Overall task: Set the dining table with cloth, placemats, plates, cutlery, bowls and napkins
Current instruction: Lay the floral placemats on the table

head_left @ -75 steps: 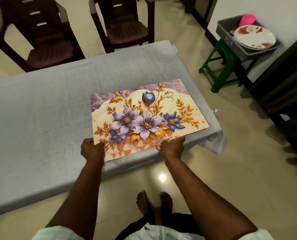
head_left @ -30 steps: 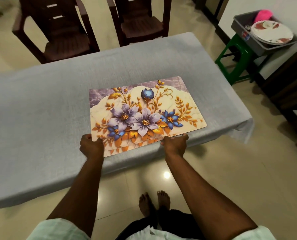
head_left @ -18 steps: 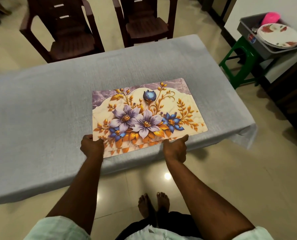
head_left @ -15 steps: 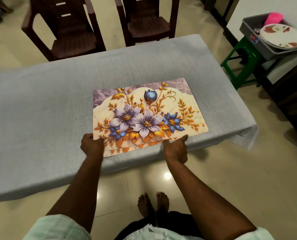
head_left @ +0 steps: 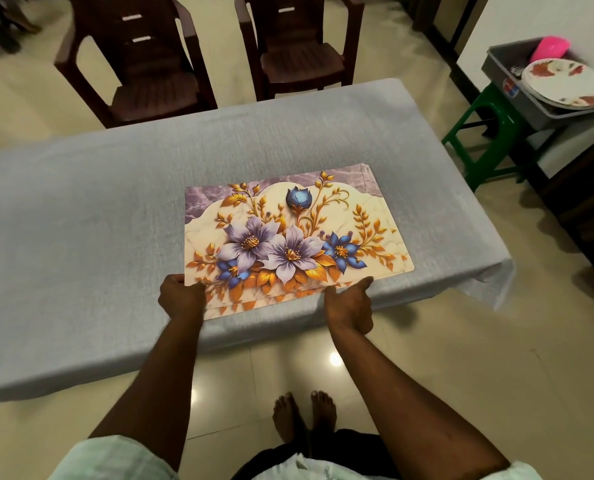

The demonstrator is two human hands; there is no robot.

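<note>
Separating placemats (head_left: 288, 233) stacked near the tabletop (head_left: 81, 209) edge: left hand (head_left: 181, 296) and right hand (head_left: 349, 304) pinch the stack's near edge; lifting only the top mat should keep the cloth (head_left: 323, 133) smooth.

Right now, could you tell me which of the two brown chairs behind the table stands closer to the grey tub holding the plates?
The right-hand chair: it stands behind the table's right end, on the side of the grey tub, while the other chair stands further left.
</note>
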